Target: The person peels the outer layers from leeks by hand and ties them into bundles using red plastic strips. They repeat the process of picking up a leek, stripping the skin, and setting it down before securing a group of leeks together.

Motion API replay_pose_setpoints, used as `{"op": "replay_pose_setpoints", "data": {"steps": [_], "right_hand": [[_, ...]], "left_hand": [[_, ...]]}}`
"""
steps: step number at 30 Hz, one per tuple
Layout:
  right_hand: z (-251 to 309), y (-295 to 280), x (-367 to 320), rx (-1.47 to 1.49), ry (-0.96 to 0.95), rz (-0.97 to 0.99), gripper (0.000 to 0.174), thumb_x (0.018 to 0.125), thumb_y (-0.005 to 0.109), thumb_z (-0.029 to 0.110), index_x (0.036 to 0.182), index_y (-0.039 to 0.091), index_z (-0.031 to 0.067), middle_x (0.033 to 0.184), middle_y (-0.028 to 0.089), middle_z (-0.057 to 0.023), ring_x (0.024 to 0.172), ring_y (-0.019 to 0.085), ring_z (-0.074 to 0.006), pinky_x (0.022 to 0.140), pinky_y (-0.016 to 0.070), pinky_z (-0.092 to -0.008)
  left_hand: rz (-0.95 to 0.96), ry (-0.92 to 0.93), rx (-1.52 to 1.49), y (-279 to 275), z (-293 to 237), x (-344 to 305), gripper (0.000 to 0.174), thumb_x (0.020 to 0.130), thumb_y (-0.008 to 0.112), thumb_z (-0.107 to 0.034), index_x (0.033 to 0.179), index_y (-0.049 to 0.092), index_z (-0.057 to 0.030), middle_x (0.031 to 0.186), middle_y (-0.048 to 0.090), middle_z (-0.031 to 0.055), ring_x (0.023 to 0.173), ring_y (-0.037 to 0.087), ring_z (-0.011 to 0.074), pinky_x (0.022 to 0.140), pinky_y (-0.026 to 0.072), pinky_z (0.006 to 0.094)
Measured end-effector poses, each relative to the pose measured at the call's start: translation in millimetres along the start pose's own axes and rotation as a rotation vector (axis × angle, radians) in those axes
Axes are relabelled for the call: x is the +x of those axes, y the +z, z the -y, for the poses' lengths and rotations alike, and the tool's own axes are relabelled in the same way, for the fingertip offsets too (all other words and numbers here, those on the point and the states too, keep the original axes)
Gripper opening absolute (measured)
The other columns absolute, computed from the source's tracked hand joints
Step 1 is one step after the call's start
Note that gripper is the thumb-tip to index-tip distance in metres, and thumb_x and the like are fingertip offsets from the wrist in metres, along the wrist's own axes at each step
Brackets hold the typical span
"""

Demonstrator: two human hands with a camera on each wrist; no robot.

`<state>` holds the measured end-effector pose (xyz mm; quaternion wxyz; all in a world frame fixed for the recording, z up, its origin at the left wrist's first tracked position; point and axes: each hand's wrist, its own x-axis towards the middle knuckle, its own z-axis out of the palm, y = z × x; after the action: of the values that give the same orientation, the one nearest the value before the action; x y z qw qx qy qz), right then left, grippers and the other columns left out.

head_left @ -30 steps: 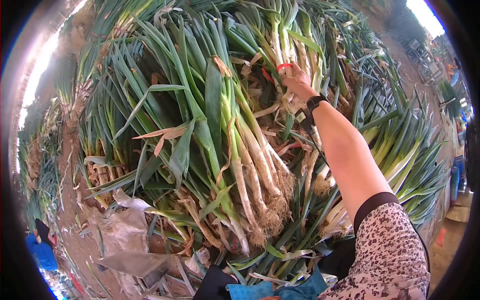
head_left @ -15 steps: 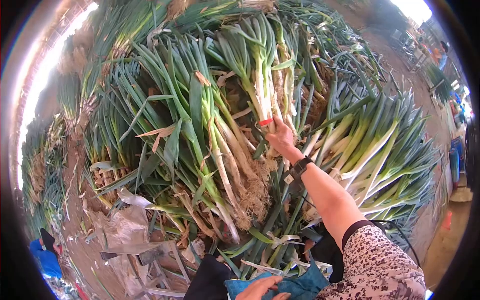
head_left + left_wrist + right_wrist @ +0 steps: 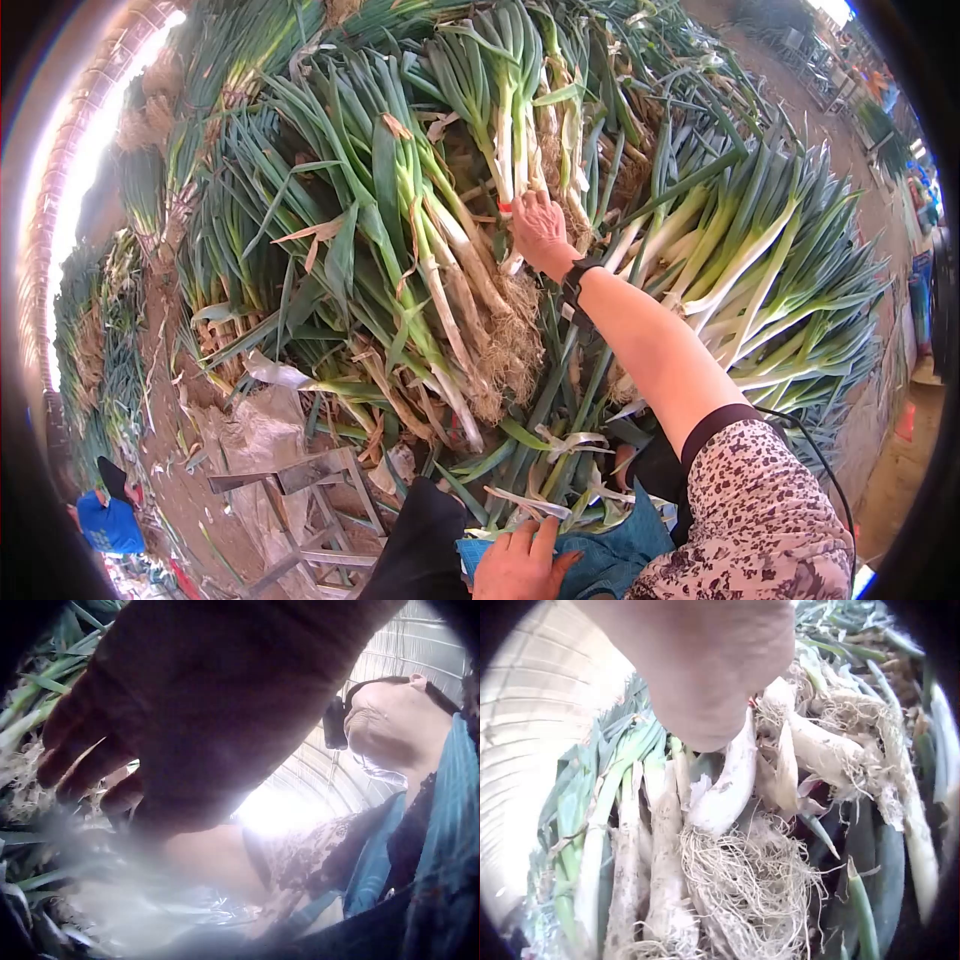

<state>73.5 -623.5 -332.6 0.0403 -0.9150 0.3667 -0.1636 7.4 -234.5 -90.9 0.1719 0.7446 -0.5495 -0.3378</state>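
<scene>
- Right hand [image 3: 540,228] curled round the white stalks of a scallion bundle [image 3: 508,150], just below its red band [image 3: 503,208]; black wrist strap [image 3: 574,288] behind it.
- Bundle standing high on the scallion heap [image 3: 380,210], green tops up, root ends down toward the person.
- Left hand [image 3: 520,565] spread flat, fingers loose, resting on a blue cloth [image 3: 615,548] at the lap; nothing pinched.
- Hemmed in on every side: more bundles leaning against the gripped one, a fan of thick pale stalks [image 3: 760,250] to the right, loose leaves strewn between heap and lap.
- Reaching forearm crossing over the nearer stalks, a patterned sleeve [image 3: 760,510] at the shoulder.
- Lower left: a grey metal stool [image 3: 310,480], a crumpled plastic sheet [image 3: 255,440] on the dirt floor [image 3: 160,400], and another person in blue [image 3: 105,520] far off.
- Seen from the right wrist: smooth, soil-smeared white shafts, each ending in tangled, wiry roots [image 3: 750,885]; long, flat, glossy green leaves, some dry, brown and curled.
</scene>
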Motion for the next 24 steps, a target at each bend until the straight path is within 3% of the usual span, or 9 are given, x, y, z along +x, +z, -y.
{"op": "replay_pose_setpoints", "data": {"steps": [6,11,13,14,15,17,19,21,24], "right_hand": [[-12.0,9.9,19.7,0.200,0.210,0.168,0.019,0.078,0.055,0.008,0.094,0.063,0.0097,0.098,0.059,-0.0155,0.096,0.058,-0.0336,0.076,0.0485,-0.0404],[-36.2,-7.1,21.9,0.469,0.217,0.328,0.020,0.078,0.049,0.008,0.092,0.064,0.0076,0.093,0.065,-0.0136,0.088,0.062,-0.0288,0.075,0.0478,-0.0373],[-48.5,-4.2,22.5,0.490,0.037,0.266,0.021,0.081,0.045,0.010,0.091,0.064,0.0079,0.093,0.065,-0.0135,0.086,0.062,-0.0290,0.071,0.0484,-0.0360],[-39.3,-27.9,21.8,0.524,0.012,0.301,0.024,0.085,0.041,0.013,0.095,0.063,0.0086,0.090,0.066,-0.0110,0.080,0.064,-0.0253,0.069,0.0497,-0.0323],[-29.0,-50.4,18.5,0.540,0.246,0.545,0.025,0.089,0.041,0.017,0.101,0.061,0.0093,0.092,0.066,-0.0066,0.079,0.065,-0.0177,0.067,0.0511,-0.0285],[-15.5,-68.1,18.3,0.601,0.419,0.731,0.026,0.090,0.042,0.020,0.108,0.059,0.0107,0.097,0.066,-0.0023,0.078,0.066,-0.0108,0.068,0.0522,-0.0266],[-3.3,-61.3,15.3,0.595,0.405,0.669,0.030,0.091,0.044,0.026,0.115,0.055,0.0104,0.099,0.063,-0.0022,0.069,0.066,-0.0104,0.059,0.0527,-0.0282],[-12.5,-21.0,25.0,0.676,0.338,0.697,0.034,0.089,0.050,0.027,0.118,0.051,0.0078,0.096,0.063,-0.0073,0.069,0.067,-0.0165,0.060,0.0541,-0.0299],[-0.9,-20.2,27.1,0.509,0.371,0.493,0.038,0.087,0.050,0.020,0.119,0.046,0.0004,0.092,0.064,-0.0193,0.079,0.066,-0.0306,0.066,0.0529,-0.0382]], "left_hand": [[0.076,-0.087,0.070,-11.6,-5.0,-0.9,0.052,0.074,0.070,-0.012,0.120,0.050,0.0005,0.101,0.059,0.0205,0.089,0.058,0.0363,0.073,0.0494,0.0426],[0.036,-0.028,0.074,-8.5,-9.0,-9.9,0.052,0.075,0.069,-0.013,0.122,0.050,0.0004,0.097,0.059,0.0203,0.087,0.058,0.0366,0.072,0.0491,0.0426],[0.050,-0.021,0.075,-5.5,-9.3,-13.4,0.051,0.077,0.068,-0.014,0.122,0.050,0.0004,0.096,0.059,0.0203,0.086,0.057,0.0368,0.072,0.0489,0.0427],[0.049,-0.014,0.069,-3.4,-9.8,-15.0,0.051,0.077,0.068,-0.015,0.122,0.050,0.0003,0.096,0.059,0.0207,0.086,0.057,0.0371,0.072,0.0486,0.0430],[0.049,-0.009,0.062,0.5,-9.5,-16.1,0.050,0.078,0.068,-0.016,0.122,0.050,0.0002,0.097,0.059,0.0210,0.086,0.057,0.0373,0.073,0.0483,0.0433],[0.013,0.009,0.086,20.9,-0.3,-18.5,0.050,0.079,0.068,-0.017,0.122,0.050,0.0008,0.097,0.059,0.0210,0.086,0.057,0.0374,0.073,0.0480,0.0436],[-0.006,-0.007,0.106,26.0,4.1,-23.2,0.050,0.079,0.068,-0.018,0.122,0.050,0.0014,0.097,0.059,0.0210,0.086,0.057,0.0375,0.073,0.0477,0.0440],[-0.044,0.050,0.057,12.5,-7.4,-21.1,0.052,0.079,0.068,-0.018,0.121,0.049,0.0031,0.098,0.057,0.0210,0.087,0.056,0.0370,0.074,0.0473,0.0439],[0.001,0.008,0.104,20.4,2.2,-24.9,0.052,0.077,0.069,-0.018,0.121,0.048,0.0035,0.099,0.056,0.0200,0.089,0.055,0.0349,0.075,0.0475,0.0425]]}}
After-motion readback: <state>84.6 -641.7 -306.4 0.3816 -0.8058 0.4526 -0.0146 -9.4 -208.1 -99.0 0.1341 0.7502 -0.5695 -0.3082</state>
